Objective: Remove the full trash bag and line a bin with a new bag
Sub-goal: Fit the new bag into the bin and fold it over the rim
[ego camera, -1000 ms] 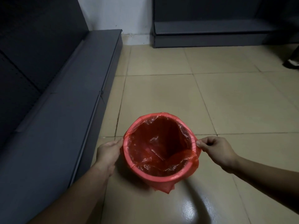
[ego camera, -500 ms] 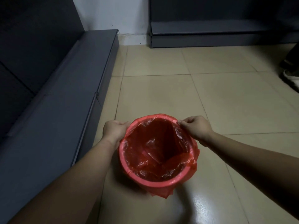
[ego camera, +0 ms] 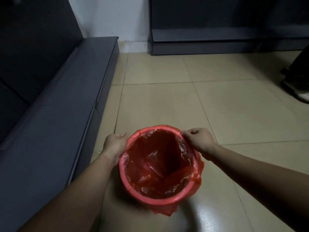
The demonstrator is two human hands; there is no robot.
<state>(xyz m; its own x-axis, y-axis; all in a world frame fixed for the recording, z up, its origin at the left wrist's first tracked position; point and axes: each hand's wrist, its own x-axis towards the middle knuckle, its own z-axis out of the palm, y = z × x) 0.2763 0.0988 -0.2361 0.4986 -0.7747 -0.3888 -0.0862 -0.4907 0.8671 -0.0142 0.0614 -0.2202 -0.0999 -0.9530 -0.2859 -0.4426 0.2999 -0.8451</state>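
Observation:
A small round red bin [ego camera: 150,199] stands on the tiled floor below me. A thin red plastic bag [ego camera: 160,163] lines its inside, and the bag's edge is folded over the rim, hanging lower at the near right side. My left hand [ego camera: 115,144] grips the bag's edge at the bin's far left rim. At the far right rim my right hand [ego camera: 199,139] pinches the bag's edge between closed fingers. The bag holds nothing visible.
A low grey shelf base [ego camera: 55,124] runs along the left, close to the bin. Another grey shelf unit [ego camera: 209,42] stands against the back wall. A person's shoe [ego camera: 299,92] shows at the right edge. Glossy beige floor tiles [ego camera: 184,104] lie ahead.
Both hands have moved from the bin's sides toward its far rim, first the right hand, then both holding there. The bag's edge now sits folded over more of the far rim.

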